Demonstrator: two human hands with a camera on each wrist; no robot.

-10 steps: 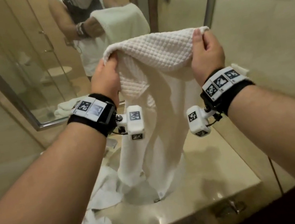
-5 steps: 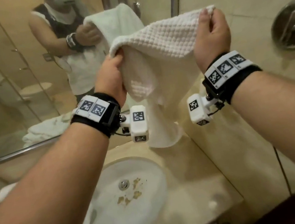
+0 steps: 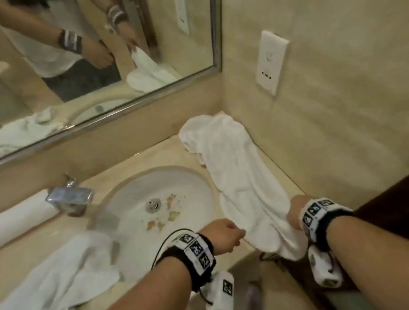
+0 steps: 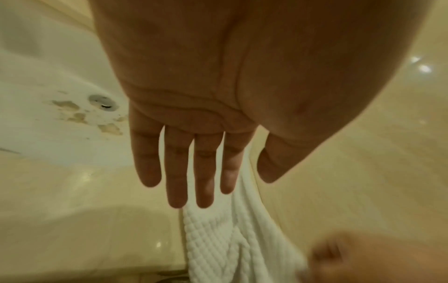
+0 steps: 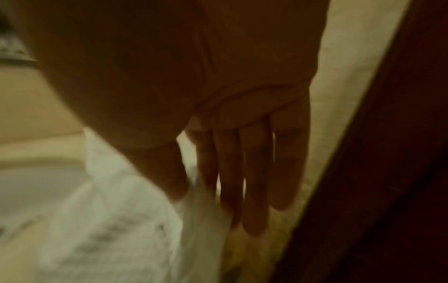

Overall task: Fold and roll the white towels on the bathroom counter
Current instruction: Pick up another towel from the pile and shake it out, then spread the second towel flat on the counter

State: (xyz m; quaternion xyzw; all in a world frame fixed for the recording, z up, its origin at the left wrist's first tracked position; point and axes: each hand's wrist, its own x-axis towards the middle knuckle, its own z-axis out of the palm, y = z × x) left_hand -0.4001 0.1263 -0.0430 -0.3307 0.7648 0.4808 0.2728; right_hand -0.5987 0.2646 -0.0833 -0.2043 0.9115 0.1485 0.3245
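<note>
A white waffle towel (image 3: 239,176) lies stretched along the counter (image 3: 164,148) to the right of the sink, from the back corner to the front edge, where its end hangs over. My left hand (image 3: 225,236) is at the towel's near left corner. In the left wrist view that hand (image 4: 184,134) has its fingers straight and spread, with the towel (image 4: 218,239) just beyond the fingertips. My right hand (image 3: 292,210) is at the near right edge. The blurred right wrist view shows its thumb and forefinger (image 5: 206,172) pinching a fold of the towel (image 5: 121,220).
The sink basin (image 3: 129,194) and chrome faucet (image 3: 69,197) sit left of the towel. A second crumpled white towel (image 3: 44,289) lies at the front left, and a rolled one (image 3: 6,223) behind the faucet. A dark wooden surface (image 3: 408,201) borders the right.
The towel, held up in the air by its top corners, has come down and now lies lengthwise on the counter. Both hands dropped to the front edge, and the left hand let go.
</note>
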